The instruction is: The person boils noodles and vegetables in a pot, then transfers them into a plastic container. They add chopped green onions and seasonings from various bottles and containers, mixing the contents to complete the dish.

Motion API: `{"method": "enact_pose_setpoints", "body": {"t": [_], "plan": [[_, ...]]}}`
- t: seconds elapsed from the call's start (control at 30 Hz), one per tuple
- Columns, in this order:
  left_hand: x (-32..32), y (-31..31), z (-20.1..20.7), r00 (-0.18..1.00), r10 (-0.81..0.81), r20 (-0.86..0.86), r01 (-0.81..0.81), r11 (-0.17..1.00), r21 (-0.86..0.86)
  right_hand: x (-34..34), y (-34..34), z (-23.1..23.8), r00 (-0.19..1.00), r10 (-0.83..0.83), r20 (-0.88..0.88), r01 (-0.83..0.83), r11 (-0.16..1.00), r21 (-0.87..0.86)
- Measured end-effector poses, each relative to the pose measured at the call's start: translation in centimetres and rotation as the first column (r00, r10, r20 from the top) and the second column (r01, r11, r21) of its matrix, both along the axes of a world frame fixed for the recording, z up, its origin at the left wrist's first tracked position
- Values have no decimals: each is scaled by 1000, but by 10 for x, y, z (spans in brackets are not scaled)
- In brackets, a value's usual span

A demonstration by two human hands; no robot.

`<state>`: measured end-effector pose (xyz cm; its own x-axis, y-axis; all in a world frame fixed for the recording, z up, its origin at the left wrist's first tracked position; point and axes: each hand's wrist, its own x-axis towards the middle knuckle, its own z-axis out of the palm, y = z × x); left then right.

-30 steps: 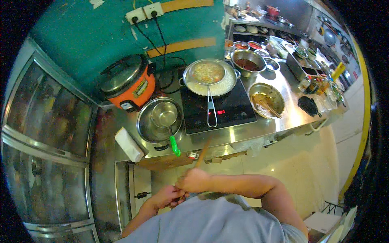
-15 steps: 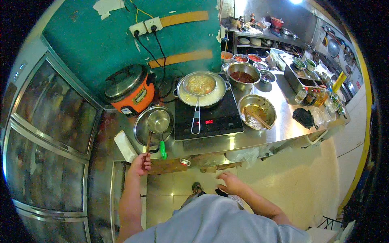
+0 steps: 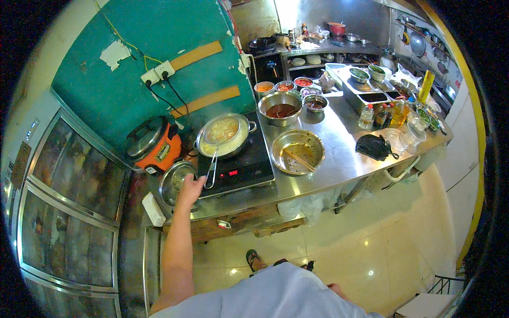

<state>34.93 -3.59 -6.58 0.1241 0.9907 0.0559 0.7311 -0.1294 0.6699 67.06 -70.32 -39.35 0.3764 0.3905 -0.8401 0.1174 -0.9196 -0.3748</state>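
Left hand out over near edge of steel basin, right beside strainer handle; grip and contact can't be told. Right hand low by shirt, mostly hidden, state unreadable. Strainer sits over pan on black cooktop, left end of table. Step looks like reaching; lifting strainer would call for closing on handle.
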Motion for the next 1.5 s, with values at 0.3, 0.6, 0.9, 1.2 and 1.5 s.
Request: {"method": "enact_pose_setpoints", "body": {"t": [0.3, 0.6, 0.9, 1.2, 1.5], "plan": [[107, -21, 34, 931, -74, -358, -6, 976, -216, 43, -33, -1, 951, -267, -157, 265, 964, -37], [142, -43, 48, 909, 0, -417, 149, 934, 325, 137, 31, -1, 886, -425, -187, 447, 890, 92], [353, -111, 14, 583, -230, 779, 530, 835, -150, 253, 46, 45, 802, -452, -390, 476, 879, -39], [531, -176, -6, 237, -957, 168, 870, 132, -476, 493, 157, 161, 625, -609, 488, 293, 763, 577], [684, -195, -41, 628, -766, 137, 718, 503, -481, 753, 249, 184, 739, -462, 490, 261, 867, 424]]}}
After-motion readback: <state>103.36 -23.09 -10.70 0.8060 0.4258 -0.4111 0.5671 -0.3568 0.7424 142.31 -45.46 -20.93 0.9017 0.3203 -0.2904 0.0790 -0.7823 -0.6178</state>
